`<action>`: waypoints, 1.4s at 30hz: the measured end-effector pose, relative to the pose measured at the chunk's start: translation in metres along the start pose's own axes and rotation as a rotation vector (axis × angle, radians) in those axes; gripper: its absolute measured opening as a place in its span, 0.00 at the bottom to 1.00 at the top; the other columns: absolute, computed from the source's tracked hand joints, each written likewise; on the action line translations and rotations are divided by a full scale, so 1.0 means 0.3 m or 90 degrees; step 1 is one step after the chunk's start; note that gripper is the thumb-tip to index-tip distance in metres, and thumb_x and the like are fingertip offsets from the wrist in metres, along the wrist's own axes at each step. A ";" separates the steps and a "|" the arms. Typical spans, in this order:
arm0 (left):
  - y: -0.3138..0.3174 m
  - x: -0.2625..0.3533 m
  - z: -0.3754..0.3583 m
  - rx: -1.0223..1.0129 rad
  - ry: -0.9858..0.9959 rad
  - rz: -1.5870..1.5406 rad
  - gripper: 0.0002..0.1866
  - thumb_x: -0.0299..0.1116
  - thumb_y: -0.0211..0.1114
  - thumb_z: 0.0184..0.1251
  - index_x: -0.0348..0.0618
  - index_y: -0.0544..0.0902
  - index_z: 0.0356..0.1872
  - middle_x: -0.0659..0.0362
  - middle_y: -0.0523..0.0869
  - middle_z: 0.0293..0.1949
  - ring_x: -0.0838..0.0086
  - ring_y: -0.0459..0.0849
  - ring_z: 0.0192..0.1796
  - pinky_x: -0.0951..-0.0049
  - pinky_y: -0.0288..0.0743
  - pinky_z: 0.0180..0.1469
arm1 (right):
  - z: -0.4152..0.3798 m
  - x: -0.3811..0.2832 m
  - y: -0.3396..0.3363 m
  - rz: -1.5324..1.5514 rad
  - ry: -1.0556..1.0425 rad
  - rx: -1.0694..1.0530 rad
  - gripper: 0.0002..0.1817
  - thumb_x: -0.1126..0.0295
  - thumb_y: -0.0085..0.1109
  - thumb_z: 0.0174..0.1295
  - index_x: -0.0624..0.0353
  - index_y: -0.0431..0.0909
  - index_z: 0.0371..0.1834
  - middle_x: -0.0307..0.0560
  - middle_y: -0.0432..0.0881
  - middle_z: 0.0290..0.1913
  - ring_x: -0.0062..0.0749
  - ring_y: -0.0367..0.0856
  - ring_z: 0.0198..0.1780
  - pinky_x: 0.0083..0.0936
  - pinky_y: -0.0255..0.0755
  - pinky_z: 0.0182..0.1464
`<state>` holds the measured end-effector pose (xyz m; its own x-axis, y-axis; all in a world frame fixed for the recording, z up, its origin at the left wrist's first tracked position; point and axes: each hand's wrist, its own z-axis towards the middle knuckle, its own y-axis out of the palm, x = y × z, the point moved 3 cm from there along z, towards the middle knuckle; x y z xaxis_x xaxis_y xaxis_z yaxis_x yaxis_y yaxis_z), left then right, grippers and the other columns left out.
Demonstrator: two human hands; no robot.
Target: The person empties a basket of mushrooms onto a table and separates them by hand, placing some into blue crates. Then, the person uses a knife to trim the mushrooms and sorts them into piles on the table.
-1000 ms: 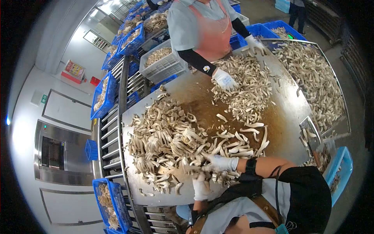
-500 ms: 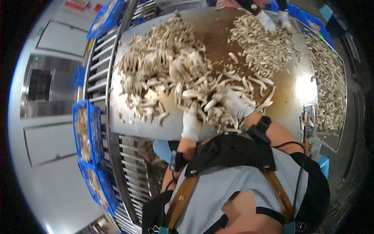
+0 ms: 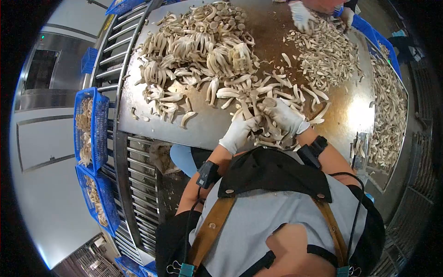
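Note:
My left hand (image 3: 242,131), in a white glove, is closed around the stem of a pale mushroom (image 3: 246,110) at the near edge of the metal table (image 3: 184,122). Beside it, my right hand (image 3: 283,116), also gloved, has its fingers curled over mushrooms; a brownish cap shows at its fingertips, though its exact hold is partly hidden. Loose mushrooms lie under and between both hands. A large heap of clustered mushrooms (image 3: 198,51) rises beyond them to the left.
At the far right a co-worker's gloved hands (image 3: 302,17) touch a pile of small mushroom pieces (image 3: 330,55). A mushroom-filled tray (image 3: 385,115) stands right. Blue baskets (image 3: 98,134) line the roller conveyor (image 3: 138,177) on the left.
My left hand has moved closer to my right hand and now grips a mushroom stem. The camera view has shifted. The co-worker's hands have moved apart.

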<state>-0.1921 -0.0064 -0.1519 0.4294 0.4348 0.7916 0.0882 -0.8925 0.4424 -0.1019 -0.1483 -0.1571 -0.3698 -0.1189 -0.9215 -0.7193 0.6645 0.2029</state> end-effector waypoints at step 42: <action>-0.507 0.224 0.287 0.365 0.105 0.978 0.35 0.40 0.71 0.53 0.37 0.72 0.62 0.43 0.78 0.58 0.49 0.76 0.61 0.55 0.71 0.61 | 0.279 -0.018 0.031 -0.638 -0.030 -0.006 0.24 0.67 0.56 0.57 0.69 0.69 0.56 0.65 0.78 0.52 0.63 0.74 0.58 0.45 0.65 0.64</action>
<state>-0.0992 0.1482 -0.2023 0.3332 -0.8693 0.3650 0.0131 -0.3829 -0.9237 -0.0574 -0.0799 -0.1780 0.4325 -0.5905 -0.6813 -0.6910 0.2683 -0.6712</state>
